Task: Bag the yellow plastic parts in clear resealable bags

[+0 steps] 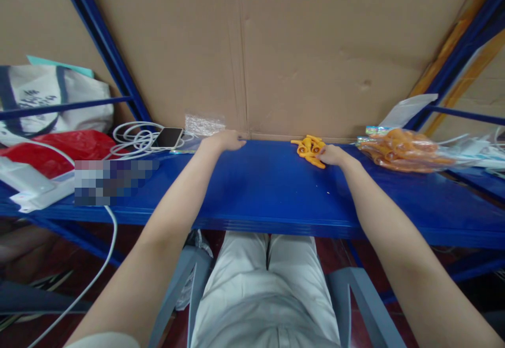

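Note:
A small cluster of orange plastic pieces [308, 151] with round, dark-centred parts lies on the blue tabletop [272, 185], toward its back edge. My right hand [330, 154] is at the right side of this cluster, its fingers closed on one of the pieces; the fingertips are partly hidden. My left hand [229, 140] rests farther left near the back of the table, with fingers stretched to the right and nothing in them. Just behind its wrist lies a clear plastic bag [203, 124].
At the right sits a clear bag of similar orange pieces [402, 148]. A phone [169, 137], coiled white cable [136, 140], red bag [79, 145] and white power strip [47, 187] occupy the left. Cardboard [292, 48] stands behind the table; blue posts [106, 43] flank it.

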Demonstrator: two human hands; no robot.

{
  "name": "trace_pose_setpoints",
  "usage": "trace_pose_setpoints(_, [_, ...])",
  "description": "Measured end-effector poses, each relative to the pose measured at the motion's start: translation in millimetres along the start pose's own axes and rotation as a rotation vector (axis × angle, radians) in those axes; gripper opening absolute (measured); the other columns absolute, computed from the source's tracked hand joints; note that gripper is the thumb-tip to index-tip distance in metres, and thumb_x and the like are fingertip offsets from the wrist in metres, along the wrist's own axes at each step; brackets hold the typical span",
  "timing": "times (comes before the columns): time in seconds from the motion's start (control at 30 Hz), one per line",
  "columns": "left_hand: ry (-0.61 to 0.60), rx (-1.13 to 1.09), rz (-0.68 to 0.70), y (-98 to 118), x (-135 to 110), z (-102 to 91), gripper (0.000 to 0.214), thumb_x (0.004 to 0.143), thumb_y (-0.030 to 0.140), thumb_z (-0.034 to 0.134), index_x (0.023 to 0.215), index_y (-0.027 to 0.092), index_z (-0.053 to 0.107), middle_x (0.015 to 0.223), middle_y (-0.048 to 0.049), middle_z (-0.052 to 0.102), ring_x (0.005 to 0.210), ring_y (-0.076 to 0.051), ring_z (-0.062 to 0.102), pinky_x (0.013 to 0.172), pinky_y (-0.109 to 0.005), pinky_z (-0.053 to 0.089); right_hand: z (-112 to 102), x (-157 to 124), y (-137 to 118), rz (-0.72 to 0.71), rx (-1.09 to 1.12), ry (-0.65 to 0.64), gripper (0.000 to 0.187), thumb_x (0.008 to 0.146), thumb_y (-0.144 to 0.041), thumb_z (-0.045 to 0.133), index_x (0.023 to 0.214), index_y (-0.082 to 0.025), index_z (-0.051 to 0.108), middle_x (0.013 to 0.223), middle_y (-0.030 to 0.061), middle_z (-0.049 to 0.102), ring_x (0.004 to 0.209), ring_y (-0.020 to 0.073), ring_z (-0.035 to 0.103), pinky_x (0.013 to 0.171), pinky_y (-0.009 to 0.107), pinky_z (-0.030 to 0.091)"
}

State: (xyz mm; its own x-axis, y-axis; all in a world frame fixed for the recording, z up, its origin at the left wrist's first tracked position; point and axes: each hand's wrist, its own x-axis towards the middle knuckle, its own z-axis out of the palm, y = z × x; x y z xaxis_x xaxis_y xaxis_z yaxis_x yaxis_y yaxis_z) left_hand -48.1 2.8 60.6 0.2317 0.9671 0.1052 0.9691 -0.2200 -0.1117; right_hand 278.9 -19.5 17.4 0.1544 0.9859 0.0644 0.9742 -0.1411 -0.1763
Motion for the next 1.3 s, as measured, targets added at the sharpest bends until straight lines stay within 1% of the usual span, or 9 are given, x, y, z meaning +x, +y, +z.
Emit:
trace_pose_setpoints(0.1, [-0.104,0.020,-0.083,-19.2,9.8,23.9,0.056,0.093,0.042,0.045,0.143,0.017,0.053,0.144,-0.0129,0.056,0.132,-0.028,0.053,0.109,-0.034,0.040,5.1,3.0,0.7,-0.016,-0.021,0.053,0.026,0.087,-0.027,0.055,0.102,-0.019,0.075,0.109,0.0084,0.075,0.107,0.0241,0.068,0.085,0.026,0.053])
trace_pose_setpoints(0.3, [-0.123,-0.006,-0.252,-43.7,15.7,49.5,0.050,0.090,0.039,0.049,0.133,0.015,0.062,0.140,-0.0194,0.058,0.129,-0.037,0.053,0.105,-0.050,0.044,12.8,10.2,6.4,-0.017,0.032,0.099,0.027,0.085,-0.024,0.054,0.101,-0.019,0.075,0.106,0.0077,0.075,0.103,0.0228,0.070,0.085,0.027,0.053])
trace_pose_setpoints(0.47, [-0.062,-0.045,-0.306,-52.4,17.2,58.4,0.042,0.087,0.037,0.054,0.124,0.022,0.068,0.147,-0.0148,0.052,0.143,-0.040,0.034,0.109,-0.061,0.035,15.7,13.9,7.8,-0.037,0.022,0.124,0.023,0.083,-0.024,0.056,0.096,-0.021,0.076,0.106,0.0067,0.076,0.104,0.0231,0.069,0.085,0.027,0.053])
trace_pose_setpoints(0.57, [-0.037,-0.063,-0.319,-54.6,16.6,61.1,0.040,0.087,0.036,0.054,0.121,0.024,0.070,0.144,-0.0132,0.055,0.142,-0.040,0.035,0.109,-0.061,0.035,16.8,14.2,7.8,-0.045,0.021,0.126,0.022,0.083,-0.024,0.057,0.095,-0.021,0.076,0.107,0.0068,0.075,0.106,0.0232,0.069,0.087,0.028,0.053])
trace_pose_setpoints(0.77, [-0.035,-0.059,-0.306,-52.5,13.9,60.5,0.039,0.085,0.035,0.053,0.118,0.024,0.072,0.136,-0.0137,0.062,0.130,-0.040,0.051,0.105,-0.059,0.042,17.0,14.6,8.0,-0.021,0.070,0.114,0.025,0.084,-0.022,0.058,0.100,-0.017,0.076,0.110,0.0099,0.075,0.108,0.0246,0.068,0.091,0.030,0.052])
trace_pose_setpoints(0.87, [-0.040,-0.063,-0.298,-51.0,14.1,58.5,0.039,0.087,0.036,0.053,0.119,0.022,0.071,0.135,-0.0141,0.063,0.129,-0.038,0.053,0.104,-0.055,0.044,14.9,14.0,10.0,0.000,0.136,0.114,0.024,0.083,-0.018,0.056,0.098,-0.015,0.076,0.095,0.0101,0.077,0.095,0.0228,0.072,0.084,0.028,0.054])
trace_pose_setpoints(0.97, [-0.064,-0.069,-0.262,-50.4,16.4,56.9,0.045,0.088,0.037,0.051,0.127,0.020,0.066,0.137,-0.0136,0.062,0.128,-0.034,0.055,0.104,-0.046,0.045,9.2,10.1,12.2,0.072,0.195,0.121,0.024,0.083,-0.014,0.055,0.096,-0.012,0.075,0.084,0.0111,0.076,0.080,0.0216,0.074,0.075,0.027,0.055])
trace_pose_setpoints(1.13, [-0.012,-0.112,-0.043,-47.8,20.3,55.0,0.048,0.089,0.033,0.047,0.131,0.016,0.063,0.136,-0.0093,0.063,0.126,-0.024,0.058,0.104,-0.027,0.043,-8.1,-2.5,11.6,0.102,0.223,0.206,0.025,0.084,-0.014,0.054,0.097,-0.011,0.075,0.085,0.0136,0.076,0.083,0.0234,0.074,0.079,0.029,0.055])
trace_pose_setpoints(1.3, [0.117,-0.176,0.105,-39.1,17.3,49.9,0.043,0.087,0.029,0.046,0.119,0.017,0.072,0.124,-0.0064,0.071,0.117,-0.023,0.064,0.102,-0.027,0.045,-26.3,-8.4,11.5,0.088,0.373,0.304,0.022,0.086,-0.017,0.055,0.094,-0.011,0.075,0.085,0.0126,0.075,0.077,0.0212,0.072,0.078,0.030,0.055])
